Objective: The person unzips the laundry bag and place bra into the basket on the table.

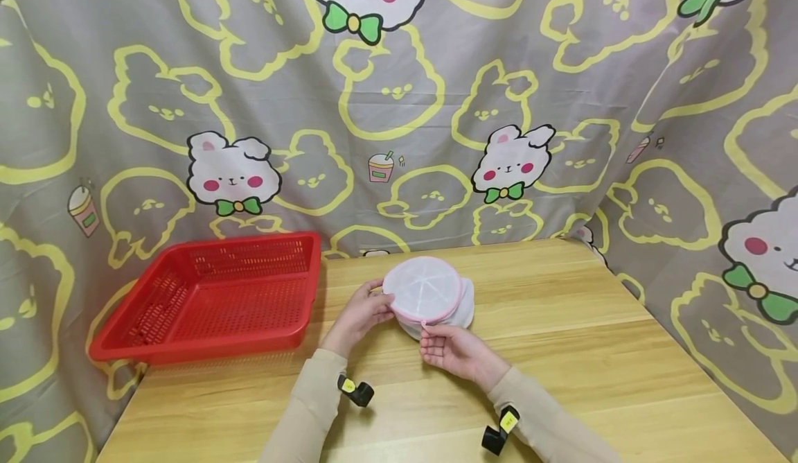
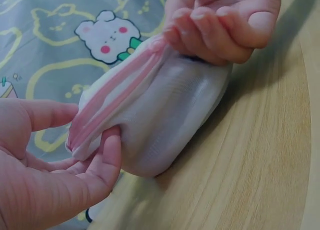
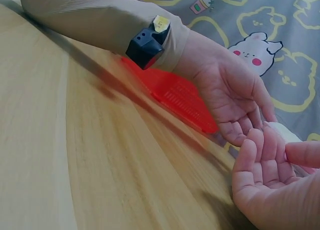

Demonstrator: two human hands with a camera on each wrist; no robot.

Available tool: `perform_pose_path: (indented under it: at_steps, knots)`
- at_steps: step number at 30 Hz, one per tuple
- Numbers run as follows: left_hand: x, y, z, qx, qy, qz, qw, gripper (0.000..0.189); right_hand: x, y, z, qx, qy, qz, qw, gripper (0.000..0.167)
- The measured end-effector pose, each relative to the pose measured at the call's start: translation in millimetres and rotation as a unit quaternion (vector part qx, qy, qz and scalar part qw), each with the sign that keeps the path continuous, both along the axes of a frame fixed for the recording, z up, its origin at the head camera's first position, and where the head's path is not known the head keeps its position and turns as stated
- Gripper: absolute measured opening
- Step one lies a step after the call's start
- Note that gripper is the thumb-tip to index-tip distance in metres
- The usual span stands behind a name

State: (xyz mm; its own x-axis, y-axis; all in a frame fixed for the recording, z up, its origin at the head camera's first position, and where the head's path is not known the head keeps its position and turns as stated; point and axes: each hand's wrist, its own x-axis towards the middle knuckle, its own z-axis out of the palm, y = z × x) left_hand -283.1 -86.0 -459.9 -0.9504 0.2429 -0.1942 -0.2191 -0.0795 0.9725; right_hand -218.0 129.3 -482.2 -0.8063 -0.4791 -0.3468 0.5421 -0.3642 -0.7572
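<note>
A round white mesh laundry bag (image 1: 426, 288) with pink zipper trim sits over the table in front of me. Its left edge is pinched between the thumb and fingers of my left hand (image 1: 361, 314). At the bag's near rim, my right hand (image 1: 458, 353) pinches the pink trim at the zipper's end, its other fingers curled. In the left wrist view the pink zipper (image 2: 112, 107) runs between both hands, and the mesh side bulges below it. Most of the bag is hidden behind the hands in the right wrist view.
A red perforated plastic basket (image 1: 293, 331) stands at the left back of the wooden table (image 1: 592, 352). A grey curtain (image 1: 399, 123) with cartoon bears and rabbits hangs behind and along the sides. Small black cameras are strapped on both wrists.
</note>
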Motion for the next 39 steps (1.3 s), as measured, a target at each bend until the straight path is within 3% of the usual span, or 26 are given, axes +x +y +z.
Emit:
perform_pose_path:
  at_steps: [21,39]
  knots:
    - [2.3,7.5,-1.9,-0.009,0.013,-0.023,0.9996,0.063,-10.3,-27.9,-2.1,-0.003,-0.022,-0.064,0.9977,0.021]
    - [3.1,12.6,-6.4,-0.001,0.009,-0.01,0.9999,0.058,-8.3,-27.9,-2.1,0.003,-0.028,-0.058,0.9979,0.024]
